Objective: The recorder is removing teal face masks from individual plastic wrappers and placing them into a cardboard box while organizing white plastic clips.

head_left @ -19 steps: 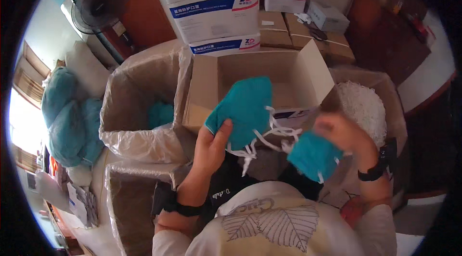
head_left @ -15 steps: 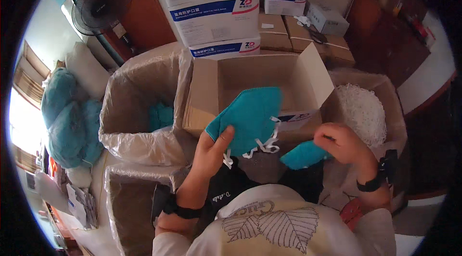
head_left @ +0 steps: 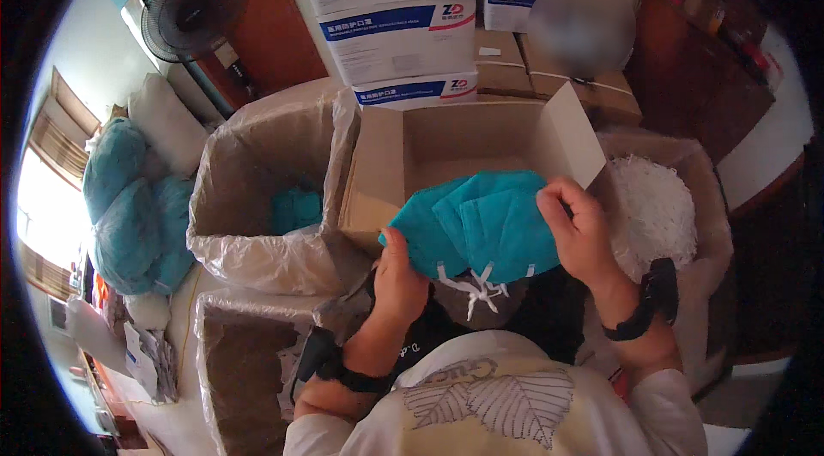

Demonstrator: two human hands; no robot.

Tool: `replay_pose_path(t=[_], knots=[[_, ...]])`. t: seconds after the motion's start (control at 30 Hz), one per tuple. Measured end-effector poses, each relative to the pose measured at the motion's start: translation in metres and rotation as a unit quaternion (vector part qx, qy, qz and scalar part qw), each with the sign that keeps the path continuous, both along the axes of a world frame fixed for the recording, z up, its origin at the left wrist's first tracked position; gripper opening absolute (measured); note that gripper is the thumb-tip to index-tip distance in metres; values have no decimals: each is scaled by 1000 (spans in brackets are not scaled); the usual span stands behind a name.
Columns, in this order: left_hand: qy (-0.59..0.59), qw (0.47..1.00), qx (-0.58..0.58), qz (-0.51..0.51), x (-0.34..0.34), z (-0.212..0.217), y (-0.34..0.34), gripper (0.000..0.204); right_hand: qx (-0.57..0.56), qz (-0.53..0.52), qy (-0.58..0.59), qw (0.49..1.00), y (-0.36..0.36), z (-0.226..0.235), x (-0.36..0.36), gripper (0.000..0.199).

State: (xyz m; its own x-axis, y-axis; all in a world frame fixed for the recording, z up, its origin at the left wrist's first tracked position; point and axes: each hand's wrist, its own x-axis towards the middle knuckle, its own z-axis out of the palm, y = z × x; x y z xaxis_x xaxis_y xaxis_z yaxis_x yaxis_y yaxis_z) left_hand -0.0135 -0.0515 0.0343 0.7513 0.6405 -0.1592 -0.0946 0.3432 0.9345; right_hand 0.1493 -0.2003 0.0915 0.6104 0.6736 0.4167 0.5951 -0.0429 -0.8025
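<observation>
Teal folded face masks point(head_left: 481, 224) overlap in a fanned bunch between my hands, with white ear straps hanging in a tangle from the lower edge. My left hand point(head_left: 399, 283) is closed on the left end of the bunch, its thumb on the near side. At the right end, my right hand point(head_left: 580, 229) pinches the masks between thumb and fingers. How many layers lie in the bunch I cannot tell. Behind the masks stands an open cardboard box point(head_left: 373, 169), its flaps raised; the masks hide its near side.
To the left, a plastic-lined carton point(head_left: 257, 254) holds some teal masks. Another lined carton point(head_left: 232, 301) stands nearer. On the right is a carton point(head_left: 699, 173) with a heap of white straps point(head_left: 652, 207). Stacked white boxes point(head_left: 399, 44) rise behind; teal-filled bags point(head_left: 129, 233) lie far left.
My right hand has risen and moved left, bringing its mask against those in my left hand. The masks now form one fanned bunch held at both ends. The view has shifted slightly.
</observation>
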Motion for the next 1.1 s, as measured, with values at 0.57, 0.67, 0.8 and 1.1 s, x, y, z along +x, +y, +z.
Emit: replay_pose_path(t=[0.57,0.67,0.8,1.1], knots=[[-135,988,-27,68,2,16,12,54,109,175,85,975,-15,28,-8,15],[-27,985,136,101,6,14,22,50,-150,98,37,983,-25,40,5,16],[-113,989,92,27,9,5,7,40,-62,180,-46,981,-16,41,-10,14],[-180,980,-39,-80,11,-7,-25,65,-12,1,-157,988,25,22,-21,13]])
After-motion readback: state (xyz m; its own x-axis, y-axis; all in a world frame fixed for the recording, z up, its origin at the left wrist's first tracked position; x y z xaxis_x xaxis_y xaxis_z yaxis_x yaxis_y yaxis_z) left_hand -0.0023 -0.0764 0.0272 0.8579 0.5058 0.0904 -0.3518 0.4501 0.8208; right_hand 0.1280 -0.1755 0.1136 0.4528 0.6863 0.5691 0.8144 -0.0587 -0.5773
